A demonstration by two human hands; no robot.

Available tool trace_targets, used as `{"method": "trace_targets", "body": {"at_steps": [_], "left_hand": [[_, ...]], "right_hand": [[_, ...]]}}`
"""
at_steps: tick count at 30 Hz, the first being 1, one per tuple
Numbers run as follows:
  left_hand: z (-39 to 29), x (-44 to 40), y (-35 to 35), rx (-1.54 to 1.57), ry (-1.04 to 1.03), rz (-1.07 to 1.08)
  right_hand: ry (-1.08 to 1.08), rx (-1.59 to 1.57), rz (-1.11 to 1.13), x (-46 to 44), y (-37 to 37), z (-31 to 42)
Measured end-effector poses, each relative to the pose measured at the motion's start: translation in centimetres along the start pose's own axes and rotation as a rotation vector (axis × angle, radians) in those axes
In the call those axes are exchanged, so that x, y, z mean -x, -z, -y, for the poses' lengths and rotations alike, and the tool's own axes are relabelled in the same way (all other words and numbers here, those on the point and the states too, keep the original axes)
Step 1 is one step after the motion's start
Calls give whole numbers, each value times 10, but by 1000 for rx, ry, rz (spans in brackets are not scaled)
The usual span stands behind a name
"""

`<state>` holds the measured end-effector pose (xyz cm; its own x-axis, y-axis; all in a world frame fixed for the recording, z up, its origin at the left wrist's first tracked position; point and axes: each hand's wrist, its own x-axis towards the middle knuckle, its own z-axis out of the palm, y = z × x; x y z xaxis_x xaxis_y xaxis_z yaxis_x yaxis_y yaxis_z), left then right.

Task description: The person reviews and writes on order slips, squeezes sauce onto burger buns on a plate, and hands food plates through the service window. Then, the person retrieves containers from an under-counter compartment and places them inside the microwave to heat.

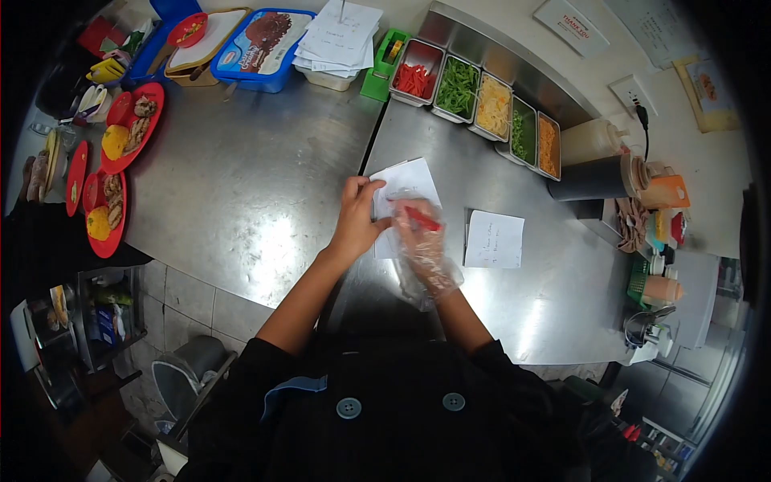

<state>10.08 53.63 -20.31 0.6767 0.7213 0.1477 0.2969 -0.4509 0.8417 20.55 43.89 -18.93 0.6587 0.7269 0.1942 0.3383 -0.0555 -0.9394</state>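
Observation:
My left hand (359,217), bare, grips the left edge of a white sheet of note paper (416,174) on the steel counter, its fingers curled and its thumb reaching over the sheet. Over the lower right part of that paper is my right hand (419,241), in a loose clear plastic glove. Its fingers are closed around a red pen (422,218); the tip is hard to make out. A second slip of paper (494,239) with handwriting lies flat to the right, apart from both hands.
Metal pans of red strips (414,80), green leaves (458,87) and shredded cheese (493,106) line the back. Red plates with food (105,213) stand at the far left, near another person's gloved hand (38,177). A blue tub (261,83) and stacked papers (340,34) sit behind.

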Motion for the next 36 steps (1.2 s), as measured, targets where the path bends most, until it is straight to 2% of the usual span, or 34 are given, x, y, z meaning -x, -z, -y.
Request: {"method": "trace_targets", "body": {"at_steps": [1, 3, 5, 8, 10, 12, 16, 17, 18, 19, 21, 22, 24, 25, 27, 28, 29, 31, 33, 34, 35, 36], "left_hand": [[1, 0, 0, -19, 8, 11], [-2, -1, 2, 22, 18, 12], [-10, 5, 7, 66, 28, 22], [-31, -10, 26, 9, -135, -107], [-38, -31, 38, 670, -6, -313], [-44, -72, 82, 217, -32, -245], [-53, -187, 146, 234, -323, -418], [-57, -215, 163, 210, -312, -370], [-84, -226, 177, 166, -196, -327], [-81, -243, 180, 165, -202, -326], [-61, -292, 186, 276, -272, -188], [-28, -316, 180, 279, -267, -182], [56, -337, 150, -251, -134, -80], [63, -335, 149, -243, -133, -73], [67, -319, 144, -199, -161, 98], [70, -300, 133, -321, -205, -124], [60, -279, 132, -318, -201, -120], [27, -235, 123, -424, -336, -705], [14, -165, 83, -351, -292, -467], [-9, -127, 75, -249, -356, -29], [8, -92, 53, -53, -189, 238], [13, -67, 39, -24, -103, 295]], "right_hand": [[95, 87, 76, 0, -3, 4], [139, 1, -6, -12, 8, -8], [-79, 65, -148, -25, 32, -5], [-80, 29, -225, -37, 54, -2], [-1, 156, -295, -38, 62, 6], [53, 169, -285, -37, 65, 17], [90, 193, -234, -30, 62, 31], [96, 189, -238, -29, 61, 31], [92, 191, -240, -27, 59, 30], [87, 193, -242, -27, 58, 29], [44, 208, -196, -33, 60, 45], [60, 236, -169, -35, 59, 51], [56, 250, -141, -33, 57, 55], [49, 258, -143, -33, 57, 55], [72, 223, -136, -28, 53, 56], [30, 184, -147, -18, 44, 40], [-32, 100, -158, -12, 37, 31], [-155, -183, -147, -2, 24, 16], [-143, -208, -141, 11, 10, -5], [-128, -233, -132, 15, 5, -10], [-129, -231, -135, 16, 1, -4], [-145, -150, -78, 17, -3, 6]]}}
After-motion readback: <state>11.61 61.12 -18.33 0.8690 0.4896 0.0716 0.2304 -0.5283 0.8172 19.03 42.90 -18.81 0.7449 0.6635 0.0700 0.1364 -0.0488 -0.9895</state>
